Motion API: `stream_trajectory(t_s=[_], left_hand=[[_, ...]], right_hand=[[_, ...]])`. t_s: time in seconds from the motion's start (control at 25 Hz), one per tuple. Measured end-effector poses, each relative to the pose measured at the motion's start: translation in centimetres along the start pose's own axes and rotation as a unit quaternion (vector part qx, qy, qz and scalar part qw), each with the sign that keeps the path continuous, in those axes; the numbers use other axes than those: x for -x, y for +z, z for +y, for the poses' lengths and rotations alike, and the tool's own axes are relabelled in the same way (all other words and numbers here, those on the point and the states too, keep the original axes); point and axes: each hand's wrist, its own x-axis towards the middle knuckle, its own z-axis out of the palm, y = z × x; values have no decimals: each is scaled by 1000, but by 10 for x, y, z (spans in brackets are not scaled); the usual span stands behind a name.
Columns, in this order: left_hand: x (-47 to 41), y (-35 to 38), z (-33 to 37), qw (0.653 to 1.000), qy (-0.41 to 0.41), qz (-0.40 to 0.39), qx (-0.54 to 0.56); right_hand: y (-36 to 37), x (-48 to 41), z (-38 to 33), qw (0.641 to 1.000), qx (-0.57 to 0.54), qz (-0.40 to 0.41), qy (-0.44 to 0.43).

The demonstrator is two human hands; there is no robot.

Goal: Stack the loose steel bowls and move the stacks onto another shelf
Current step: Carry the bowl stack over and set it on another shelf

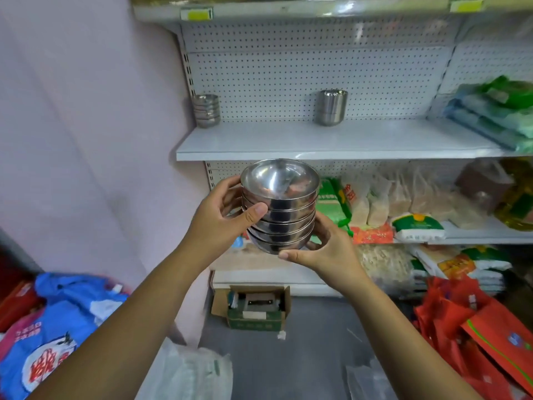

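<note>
A stack of several steel bowls [281,209] hangs in the air in front of the shelving, just below the white middle shelf [331,140]. My left hand [222,217] grips the stack's left side, thumb across the front. My right hand [326,249] cups it from underneath and the right. Two more stacks stand on the middle shelf against the pegboard: a short one [206,110] at the far left and a taller one [330,107] near the middle.
Green and blue packets [496,114] fill the shelf's right end. Bags of rice and grain [403,209] crowd the lower shelves. On the floor are an open cardboard box [255,308], red bags [476,336] and blue bags [57,321].
</note>
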Motion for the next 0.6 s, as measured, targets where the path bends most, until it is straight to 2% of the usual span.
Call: stream_trajectory(t_s=[0.2, 0.32, 0.6], left_hand=[[-95, 15, -18, 998, 4, 58, 15], [-138, 17, -35, 997, -10, 69, 25], [-212, 10, -71, 996, -50, 75, -6]], right_hand=[[-30, -114, 15, 999, -14, -45, -7], [-37, -164, 29, 997, -28, -72, 1], [-32, -248, 68, 997, -18, -78, 19]])
